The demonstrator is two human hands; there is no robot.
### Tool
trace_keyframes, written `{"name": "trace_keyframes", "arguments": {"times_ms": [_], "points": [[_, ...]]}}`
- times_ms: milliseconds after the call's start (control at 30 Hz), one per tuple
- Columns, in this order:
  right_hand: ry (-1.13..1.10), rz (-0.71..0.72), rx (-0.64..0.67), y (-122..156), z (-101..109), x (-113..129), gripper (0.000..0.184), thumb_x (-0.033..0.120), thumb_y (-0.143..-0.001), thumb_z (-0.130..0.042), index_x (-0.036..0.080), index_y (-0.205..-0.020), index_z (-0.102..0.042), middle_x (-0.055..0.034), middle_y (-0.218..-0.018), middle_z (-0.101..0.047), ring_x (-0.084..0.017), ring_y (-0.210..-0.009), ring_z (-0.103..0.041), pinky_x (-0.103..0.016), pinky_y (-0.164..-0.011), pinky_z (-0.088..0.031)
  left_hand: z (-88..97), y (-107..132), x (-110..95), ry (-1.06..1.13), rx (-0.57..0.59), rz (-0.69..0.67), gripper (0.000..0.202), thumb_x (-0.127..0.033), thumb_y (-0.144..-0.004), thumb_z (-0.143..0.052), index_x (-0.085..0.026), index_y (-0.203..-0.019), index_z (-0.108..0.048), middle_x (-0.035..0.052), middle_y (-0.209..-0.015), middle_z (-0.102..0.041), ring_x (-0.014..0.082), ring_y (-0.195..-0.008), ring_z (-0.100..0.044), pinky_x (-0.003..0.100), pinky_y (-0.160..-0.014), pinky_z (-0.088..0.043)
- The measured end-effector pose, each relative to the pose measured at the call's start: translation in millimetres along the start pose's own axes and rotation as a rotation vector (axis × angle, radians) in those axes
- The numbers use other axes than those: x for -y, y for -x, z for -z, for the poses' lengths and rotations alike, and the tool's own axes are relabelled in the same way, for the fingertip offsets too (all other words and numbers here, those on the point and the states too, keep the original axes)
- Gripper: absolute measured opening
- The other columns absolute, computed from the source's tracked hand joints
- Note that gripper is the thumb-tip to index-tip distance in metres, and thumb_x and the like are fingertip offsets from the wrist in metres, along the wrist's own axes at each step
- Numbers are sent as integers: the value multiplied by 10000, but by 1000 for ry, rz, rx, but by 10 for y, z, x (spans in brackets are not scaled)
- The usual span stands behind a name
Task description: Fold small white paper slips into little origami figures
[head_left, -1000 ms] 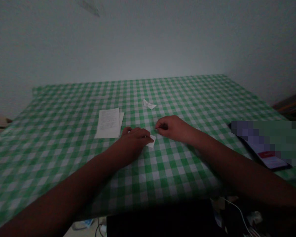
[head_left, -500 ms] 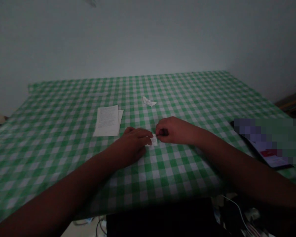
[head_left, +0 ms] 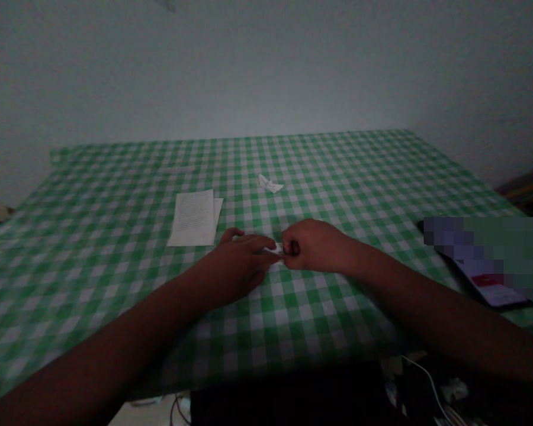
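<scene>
On checkered tablecloth (head_left: pixel 288 325): note small paper slip (head_left: pixel 273 251) between left hand (head_left: pixel 237 264) and right hand (head_left: pixel 314 244), mostly covered by touching fingers. Cannot tell either hand's grip, clamped or loose, at dark fingertips.

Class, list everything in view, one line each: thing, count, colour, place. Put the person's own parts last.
Slip: 1, white, near centre
Folded paper: 1, white, beyond the slip
Sheets: at least 2, white, overlapping, left of centre
Device: 1, dark-edged, right, partly pixelated
Cloth: 1, green-and-white check, beneath these
Wall: 1, grey, behind
Cable: 1, white, lower right
Arms: 2, bare, from lower corners
Left hand: 1, bare, at slip's left
Right hand: 1, bare, at slip's right
</scene>
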State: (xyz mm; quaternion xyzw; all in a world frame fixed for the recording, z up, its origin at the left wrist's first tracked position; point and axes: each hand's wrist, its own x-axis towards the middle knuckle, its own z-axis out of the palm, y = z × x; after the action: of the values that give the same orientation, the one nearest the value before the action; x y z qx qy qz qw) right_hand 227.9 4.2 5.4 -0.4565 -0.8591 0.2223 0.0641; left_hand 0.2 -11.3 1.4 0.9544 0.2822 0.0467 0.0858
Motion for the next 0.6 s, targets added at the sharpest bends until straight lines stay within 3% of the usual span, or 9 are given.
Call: {"name": "trace_keyframes", "arguments": {"times_ms": [300, 467, 600], "points": [[-29, -152, -74, -124, 10, -13, 106, 272, -763, -697, 197, -700, -656, -9, -726, -660, -117, -613, -527, -269, -552, -322, 75, 23, -78, -5, 55, -5, 307, -188, -933, -500, -266, -1207, -614, 82, -1390, -562, 281, -1205, -568, 564, -1049, -259], [0, -147, -133, -185, -17, -80, 82, 249, -776, -668, 195, -716, -652, -12, -737, -657, -123, -629, -534, -268, -578, -342, 60, 33, -63, 39, 67, -12, 305, -188, -939, -495, -280, -1204, -617, 74, -1412, -540, 284, -1232, -553, 604, -1061, -251], [-49, -113, -181, -159, -12, -118, 100, 253, -807, -650, 187, -733, -647, -9, -745, -659, -121, -639, -545, -258, -588, -357, 18, 11, -41, 86, 20, -17, 179, -238, -957, -504, -226, -1049, -657, 81, -1333, -585, 247, -1193, -578, 585, -1109, -234]]}}
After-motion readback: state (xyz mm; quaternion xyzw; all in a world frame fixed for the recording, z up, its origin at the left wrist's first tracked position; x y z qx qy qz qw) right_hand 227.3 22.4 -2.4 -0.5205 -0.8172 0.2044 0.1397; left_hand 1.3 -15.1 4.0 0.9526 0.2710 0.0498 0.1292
